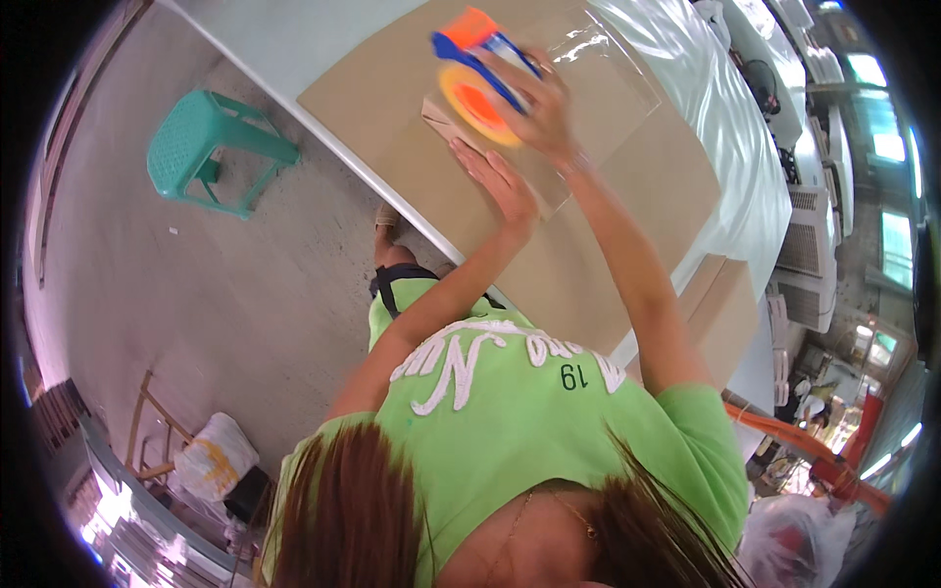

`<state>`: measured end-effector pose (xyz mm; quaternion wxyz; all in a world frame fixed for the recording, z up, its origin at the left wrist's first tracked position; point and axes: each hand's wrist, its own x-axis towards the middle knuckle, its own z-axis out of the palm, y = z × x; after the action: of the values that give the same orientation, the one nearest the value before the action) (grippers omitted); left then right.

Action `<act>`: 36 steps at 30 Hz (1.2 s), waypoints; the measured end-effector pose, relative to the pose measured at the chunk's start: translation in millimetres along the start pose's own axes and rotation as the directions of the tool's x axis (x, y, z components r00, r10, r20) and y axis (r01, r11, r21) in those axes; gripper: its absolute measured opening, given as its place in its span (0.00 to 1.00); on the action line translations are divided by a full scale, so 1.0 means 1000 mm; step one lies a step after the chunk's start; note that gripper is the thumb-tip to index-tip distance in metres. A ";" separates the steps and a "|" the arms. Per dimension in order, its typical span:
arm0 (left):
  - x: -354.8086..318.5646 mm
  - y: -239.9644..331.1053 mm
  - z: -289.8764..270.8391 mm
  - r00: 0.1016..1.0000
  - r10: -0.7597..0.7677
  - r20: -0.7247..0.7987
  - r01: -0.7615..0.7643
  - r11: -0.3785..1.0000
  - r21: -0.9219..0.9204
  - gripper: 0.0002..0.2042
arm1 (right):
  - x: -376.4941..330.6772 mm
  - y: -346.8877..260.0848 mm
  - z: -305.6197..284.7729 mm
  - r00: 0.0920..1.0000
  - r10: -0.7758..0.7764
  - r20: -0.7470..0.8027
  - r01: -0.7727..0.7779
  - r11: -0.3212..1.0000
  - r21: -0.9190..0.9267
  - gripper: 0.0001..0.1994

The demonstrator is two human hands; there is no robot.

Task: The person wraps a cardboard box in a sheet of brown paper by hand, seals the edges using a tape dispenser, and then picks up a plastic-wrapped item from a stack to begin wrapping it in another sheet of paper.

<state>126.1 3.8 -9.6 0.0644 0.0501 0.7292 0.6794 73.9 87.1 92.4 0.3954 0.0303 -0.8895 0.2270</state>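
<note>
My right hand (pixel 539 108) grips a tape dispenser (pixel 473 44) with a blue and orange body. Its yellow-rimmed roll with an orange core is blurred. The dispenser is over the edge of a brown cardboard piece (pixel 438 120). My left hand (pixel 502 186) lies flat beside it, fingers stretched out and pressed on the brown surface. To the right of the dispenser, a clear plastic sheet or flat pack (pixel 616 98) reflects light; its exact form I cannot make out. All of this rests on a large brown cardboard sheet (pixel 382 98) on the table.
The white table edge (pixel 358 176) runs diagonally along my left side. Shiny white plastic sheeting (pixel 750 196) covers the table's right part. A folded cardboard piece (pixel 716 304) lies near my right arm. A green plastic stool (pixel 211 147) stands on the floor at left.
</note>
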 end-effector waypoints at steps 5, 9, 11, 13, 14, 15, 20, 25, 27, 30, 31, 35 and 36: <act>0.006 0.003 -0.012 0.997 -0.057 0.044 0.059 0.997 -0.047 0.31 | 0.034 0.008 0.031 0.977 0.179 0.113 -0.183 0.983 0.024 0.22; 0.069 -0.020 -0.046 0.992 0.045 0.115 -0.041 0.999 -0.036 0.28 | -0.016 -0.008 -0.023 0.996 0.070 0.064 -0.067 0.997 -0.044 0.24; 0.099 -0.008 -0.059 0.981 0.096 0.171 -0.096 0.995 -0.008 0.26 | -0.051 -0.028 -0.073 0.979 0.184 0.093 -0.177 0.981 -0.078 0.23; 0.121 0.005 -0.069 0.941 0.194 0.277 -0.206 0.978 0.014 0.25 | -0.090 -0.050 -0.110 0.945 0.324 0.042 -0.314 0.937 -0.155 0.22; 0.128 0.010 -0.074 0.912 0.244 0.330 -0.264 0.964 0.018 0.24 | -0.106 -0.058 -0.123 0.905 0.425 0.017 -0.413 0.887 -0.207 0.22; 0.134 0.012 -0.075 0.844 0.332 0.422 -0.428 0.890 0.157 0.25 | -0.121 -0.066 -0.135 0.852 0.523 -0.015 -0.509 0.821 -0.259 0.21; 0.143 0.027 -0.066 0.387 0.324 0.863 -0.890 0.378 0.257 0.27 | -0.168 -0.094 -0.129 0.280 0.810 -0.515 -0.822 0.479 0.307 0.22; 0.191 0.005 -0.079 0.519 -0.058 0.853 -0.400 0.865 0.303 0.28 | -0.240 -0.074 -0.094 -0.164 0.708 -0.687 -0.394 0.591 0.704 0.27; 0.216 -0.016 -0.086 0.400 -0.159 0.903 -0.317 0.900 0.299 0.28 | -0.272 -0.066 -0.081 -0.339 0.623 -0.705 -0.446 0.553 0.704 0.28; 0.243 -0.026 -0.102 0.270 -0.127 0.954 -0.708 0.646 0.287 0.28 | -0.234 -0.078 -0.075 -0.155 0.544 -0.825 -0.781 0.444 0.439 0.28; 0.248 -0.021 -0.105 0.251 -0.123 0.960 -0.805 0.524 0.277 0.28 | -0.226 -0.086 -0.075 -0.097 0.523 -0.847 -0.887 0.341 0.312 0.28; 0.265 -0.015 -0.109 0.170 -0.064 0.983 -0.856 0.485 0.180 0.29 | -0.199 -0.109 -0.081 0.139 0.542 -0.829 -0.955 -0.149 -0.257 0.28; 0.267 -0.014 -0.102 0.198 -0.056 0.979 -0.797 0.572 0.194 0.29 | -0.196 -0.110 -0.070 0.131 0.552 -0.823 -0.973 -0.086 -0.213 0.28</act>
<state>-153.2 -55.0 -23.5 0.2560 0.6455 0.6974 0.1773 282.2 -5.8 34.7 0.3478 -0.7440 -0.5701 0.0208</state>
